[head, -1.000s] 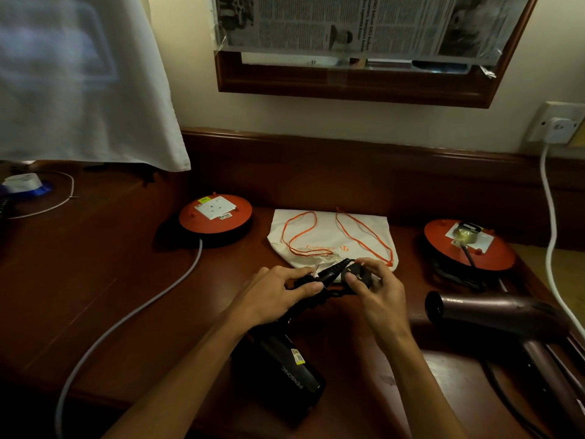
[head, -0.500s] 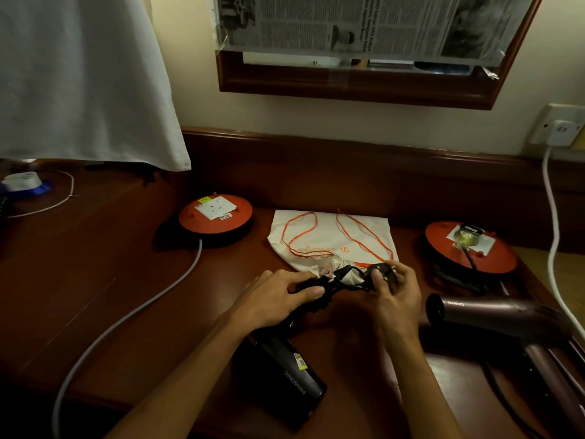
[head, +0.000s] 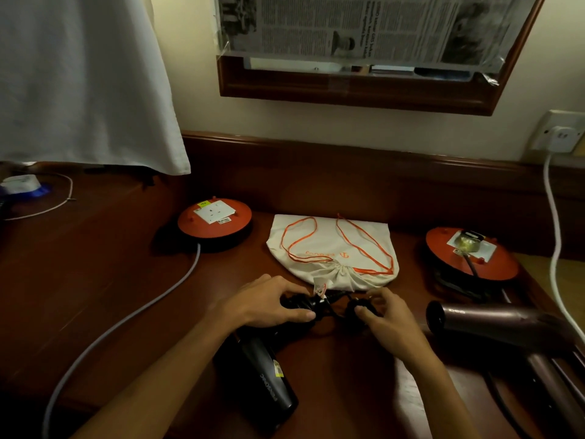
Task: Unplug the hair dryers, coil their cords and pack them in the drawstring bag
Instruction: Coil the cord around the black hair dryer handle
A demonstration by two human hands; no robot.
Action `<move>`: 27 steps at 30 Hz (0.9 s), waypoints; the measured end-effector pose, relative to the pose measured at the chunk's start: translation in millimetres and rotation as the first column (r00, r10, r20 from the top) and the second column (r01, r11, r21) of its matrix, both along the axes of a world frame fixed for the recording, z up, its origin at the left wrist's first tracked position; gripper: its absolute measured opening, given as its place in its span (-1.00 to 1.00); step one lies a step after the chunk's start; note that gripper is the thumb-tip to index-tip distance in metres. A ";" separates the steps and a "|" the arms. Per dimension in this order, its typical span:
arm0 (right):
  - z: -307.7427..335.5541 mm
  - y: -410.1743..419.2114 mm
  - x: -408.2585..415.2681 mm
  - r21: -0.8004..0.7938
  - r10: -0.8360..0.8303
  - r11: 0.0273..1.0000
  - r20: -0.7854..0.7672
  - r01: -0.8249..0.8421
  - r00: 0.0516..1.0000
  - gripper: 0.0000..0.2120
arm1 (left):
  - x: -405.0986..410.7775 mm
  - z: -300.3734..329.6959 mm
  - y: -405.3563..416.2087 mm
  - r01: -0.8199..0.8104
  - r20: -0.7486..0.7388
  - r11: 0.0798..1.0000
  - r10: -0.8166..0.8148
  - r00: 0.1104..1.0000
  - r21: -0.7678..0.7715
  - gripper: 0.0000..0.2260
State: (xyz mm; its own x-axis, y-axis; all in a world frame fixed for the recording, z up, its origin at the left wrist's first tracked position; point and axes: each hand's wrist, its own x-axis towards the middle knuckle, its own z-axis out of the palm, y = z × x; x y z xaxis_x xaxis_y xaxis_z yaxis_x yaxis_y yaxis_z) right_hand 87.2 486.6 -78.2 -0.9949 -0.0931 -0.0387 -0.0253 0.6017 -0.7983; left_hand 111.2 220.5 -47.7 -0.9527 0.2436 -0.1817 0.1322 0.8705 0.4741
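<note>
A black hair dryer [head: 266,375] lies on the wooden desk [head: 110,280] between my forearms. My left hand [head: 262,304] grips its bundled black cord [head: 329,304], pressing it down near the handle. My right hand [head: 384,315] pinches the black plug end of the same cord. Just beyond my hands lies a white drawstring bag [head: 332,245] with orange strings, flat, its gathered mouth towards me. A brown hair dryer [head: 493,321] rests at the right, its cord running to the right red reel [head: 471,255], where it is plugged in.
A second red extension reel [head: 215,218] with an empty socket sits at the left; its grey cable [head: 120,318] trails to the front edge. A white cable [head: 554,236] hangs from the wall socket [head: 560,133]. A white cloth [head: 79,77] hangs at upper left.
My right hand pulled the plug end out to the right and then brought it back down towards the desk. My left hand stayed clamped on the cord bundle.
</note>
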 end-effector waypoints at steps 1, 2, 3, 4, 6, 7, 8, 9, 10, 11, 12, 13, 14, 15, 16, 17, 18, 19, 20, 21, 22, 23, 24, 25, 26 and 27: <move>2.6 0.5 1.2 -0.022 0.022 0.999 -0.034 -0.023 0.999 -0.77 | 0.4 1.7 0.0 0.002 0.000 1.000 -0.002 1.000 -0.014 -0.37; 5.5 -0.3 2.5 -0.041 0.054 0.997 -0.082 -0.058 0.995 -0.79 | 1.9 4.7 0.7 0.005 -0.009 0.999 -0.005 1.000 -0.038 -0.39; 8.3 -1.8 4.1 -0.032 0.087 0.995 -0.136 -0.092 0.987 -0.79 | 5.2 9.4 2.4 0.008 -0.028 0.997 -0.010 1.000 -0.071 -0.42; 11.4 -4.7 5.8 0.016 0.110 0.994 -0.206 -0.109 0.972 -0.76 | 8.8 13.6 4.1 0.007 -0.059 0.994 -0.013 0.998 -0.106 -0.44; 19.5 -13.5 7.4 0.159 0.186 0.978 -0.350 -0.137 0.918 -0.67 | 18.6 23.8 8.4 -0.012 -0.134 0.987 -0.010 0.991 -0.159 -0.47; 21.9 -17.7 6.3 0.189 0.247 0.964 -0.360 -0.189 0.900 -0.63 | 24.9 28.0 9.8 -0.033 -0.167 0.985 0.004 0.986 -0.172 -0.47; 23.7 -22.6 4.9 0.193 0.324 0.942 -0.316 -0.273 0.892 -0.58 | 32.3 30.6 10.0 -0.059 -0.193 0.982 0.024 0.981 -0.177 -0.44; 25.5 -27.4 3.7 0.195 0.396 0.913 -0.222 -0.357 0.891 -0.51 | 41.4 31.7 9.1 -0.084 -0.201 0.980 0.046 0.979 -0.183 -0.41; 26.6 -32.1 2.9 0.215 0.453 0.880 -0.115 -0.423 0.884 -0.45 | 50.1 29.9 6.9 -0.099 -0.192 0.976 0.061 0.979 -0.195 -0.37; 26.2 -36.5 2.2 0.259 0.494 0.845 -0.045 -0.468 0.868 -0.41 | 59.8 27.8 4.3 -0.108 -0.178 0.971 0.070 0.982 -0.213 -0.33; 24.7 -40.6 0.8 0.295 0.519 0.820 -0.022 -0.490 0.855 -0.38 | 68.1 24.3 0.4 -0.118 -0.167 0.966 0.080 0.983 -0.231 -0.29; 24.8 -43.9 0.6 0.306 0.523 0.815 -0.024 -0.492 0.852 -0.38 | 74.2 21.4 -3.9 -0.133 -0.166 0.961 0.094 0.982 -0.241 -0.26; 25.6 -46.2 0.6 0.294 0.515 0.824 -0.033 -0.484 0.857 -0.39 | 76.9 18.8 -9.5 -0.155 -0.168 0.959 0.117 0.979 -0.239 -0.24; 27.0 -48.0 1.7 0.288 0.506 0.831 -0.033 -0.476 0.862 -0.40 | 77.4 18.3 -15.3 -0.180 -0.174 0.957 0.142 0.974 -0.229 -0.24; 27.9 -49.6 3.0 0.305 0.499 0.831 -0.038 -0.466 0.865 -0.42 | 74.7 18.4 -21.7 -0.205 -0.189 0.953 0.165 0.968 -0.221 -0.24; 28.4 -51.1 4.8 0.347 0.499 0.821 -0.048 -0.454 0.865 -0.46 | 70.6 18.4 -28.6 -0.226 -0.210 0.948 0.180 0.961 -0.223 -0.24; 28.2 -52.8 6.7 0.394 0.497 0.808 -0.055 -0.439 0.866 -0.53 | 65.8 18.4 -34.8 -0.249 -0.233 0.941 0.196 0.952 -0.229 -0.23; 29.8 -54.8 10.1 0.427 0.491 0.798 -0.050 -0.426 0.870 -0.61 | 61.2 18.3 -40.5 -0.284 -0.266 0.931 0.221 0.938 -0.229 -0.22; 31.4 -57.0 13.3 0.446 0.483 0.791 -0.033 -0.419 0.875 -0.67 | 56.6 17.5 -45.2 -0.331 -0.312 0.918 0.256 0.915 -0.219 -0.20; 32.9 -58.8 16.2 0.455 0.476 0.785 -0.011 -0.420 0.879 -0.69 | 53.9 16.2 -48.1 -0.384 -0.362 0.902 0.296 0.884 -0.200 -0.20; 34.0 -60.6 18.7 0.451 0.465 0.787 0.016 -0.421 0.885 -0.68 | 52.5 13.6 -49.3 -0.433 -0.406 0.886 0.339 0.849 -0.167 -0.21; 35.1 -62.1 20.7 0.445 0.453 0.790 0.039 -0.421 0.891 -0.66 | 53.1 9.7 -48.9 -0.473 -0.435 0.872 0.380 0.816 -0.125 -0.25; 36.2 -63.8 21.7 0.443 0.442 0.794 0.048 -0.416 0.896 -0.64 | 55.2 4.7 -47.5 -0.501 -0.447 0.862 0.418 0.791 -0.081 -0.28; 36.9 -65.9 22.2 0.448 0.433 0.797 0.044 -0.405 0.901 -0.63 | 58.3 -1.7 -46.3 -0.519 -0.448 0.854 0.449 0.773 -0.040 -0.32; 36.8 -68.5 22.1 0.448 0.417 0.806 0.034 -0.387 0.908 -0.61 | 61.3 -8.9 -46.2 -0.529 -0.435 0.849 0.475 0.765 -0.003 -0.36; 36.3 -71.3 22.2 0.442 0.400 0.819 0.018 -0.366 0.916 -0.59 | 64.1 -15.9 -47.1 -0.534 -0.409 0.845 0.499 0.764 0.032 -0.40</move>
